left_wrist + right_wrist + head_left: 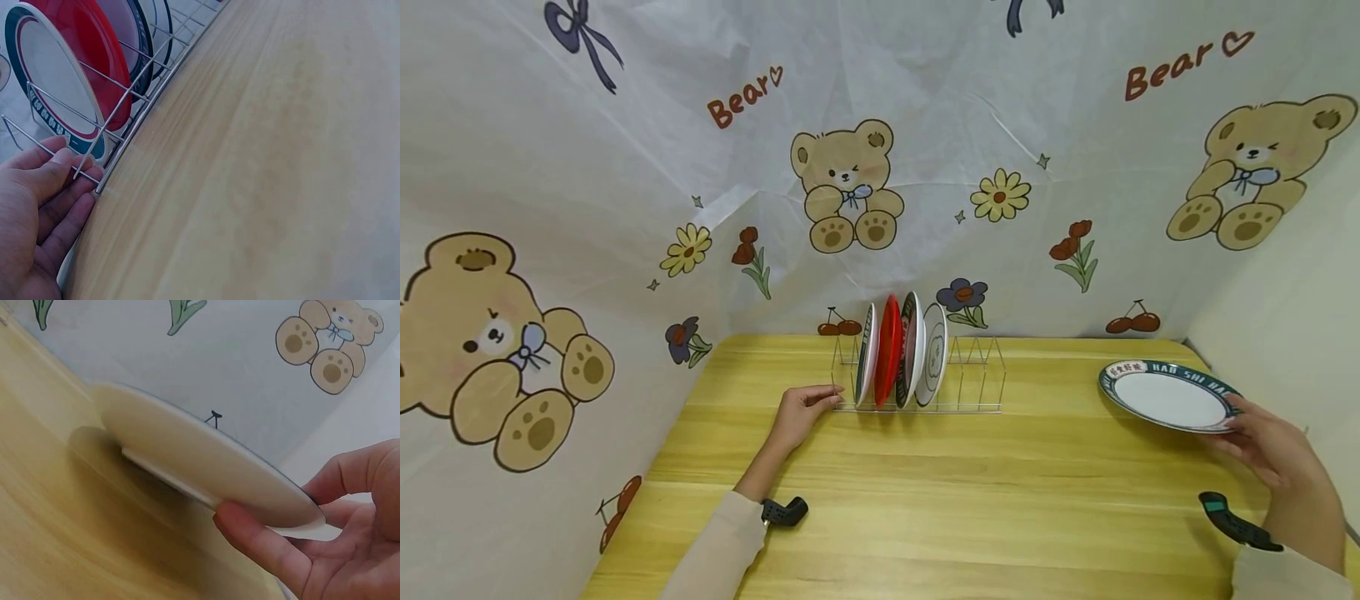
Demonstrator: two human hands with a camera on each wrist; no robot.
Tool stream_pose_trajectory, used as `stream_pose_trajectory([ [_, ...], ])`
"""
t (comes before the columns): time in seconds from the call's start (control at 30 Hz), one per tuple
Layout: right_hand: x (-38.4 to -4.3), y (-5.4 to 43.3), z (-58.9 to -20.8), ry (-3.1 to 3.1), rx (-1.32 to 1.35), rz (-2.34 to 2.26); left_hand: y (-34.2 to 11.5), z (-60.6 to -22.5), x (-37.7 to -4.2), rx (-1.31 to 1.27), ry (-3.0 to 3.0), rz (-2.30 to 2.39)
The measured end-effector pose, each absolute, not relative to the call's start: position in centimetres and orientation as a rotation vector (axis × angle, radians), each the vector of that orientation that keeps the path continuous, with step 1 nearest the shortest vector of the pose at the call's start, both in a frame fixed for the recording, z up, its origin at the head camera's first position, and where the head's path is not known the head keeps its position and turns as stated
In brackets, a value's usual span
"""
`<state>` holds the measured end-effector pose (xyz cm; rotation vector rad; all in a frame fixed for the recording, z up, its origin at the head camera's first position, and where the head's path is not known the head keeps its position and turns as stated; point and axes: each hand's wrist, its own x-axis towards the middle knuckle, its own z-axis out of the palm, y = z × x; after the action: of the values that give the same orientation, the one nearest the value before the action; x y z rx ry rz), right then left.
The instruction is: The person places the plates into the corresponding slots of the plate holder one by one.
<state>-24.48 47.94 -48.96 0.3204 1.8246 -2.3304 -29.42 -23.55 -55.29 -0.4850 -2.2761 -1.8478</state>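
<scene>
A wire plate rack (970, 412) stands near the back of the table. My left hand (800, 415) pinches the wire at its left end, thumb against fingers in the left wrist view. Several plates stand on edge in the rack: a white one with a green lettered rim (53, 75), a red one (889, 350), a dark-rimmed one (912, 350) and a white patterned one (933, 354). Out to the right, my right hand (1273, 446) grips the right edge of an oval-looking white plate (1172, 402) with a green lettered rim. That plate is tilted, raised off the table on at least one side.
The wooden table (925, 508) spreads in front of the rack and to both sides. A white cloth (940, 100) printed with bears and flowers hangs behind and along the left. A pale wall (1285, 317) borders the right.
</scene>
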Motion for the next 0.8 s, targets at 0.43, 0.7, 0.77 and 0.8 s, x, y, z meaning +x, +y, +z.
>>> stream_pose_trajectory([
  [0.43,-24.9,46.0,-47.8,1.818,0.0,-2.385,-23.7,-55.3,-29.5,-0.463,-2.312,-1.835],
  [0.7,-25.4,44.0,-46.3,1.879,-0.017,-2.377,-23.9,-55.4,-29.4,-0.447,-2.312,-1.837],
  [0.77,-25.4,43.7,-46.0,1.9,-0.006,-2.38,-23.8,-55.4,-29.4,-0.459,-2.305,-1.843],
  [0.8,-25.4,43.5,-45.8,1.904,-0.003,-2.386,-23.7,-55.4,-29.4,-0.467,-2.301,-1.847],
])
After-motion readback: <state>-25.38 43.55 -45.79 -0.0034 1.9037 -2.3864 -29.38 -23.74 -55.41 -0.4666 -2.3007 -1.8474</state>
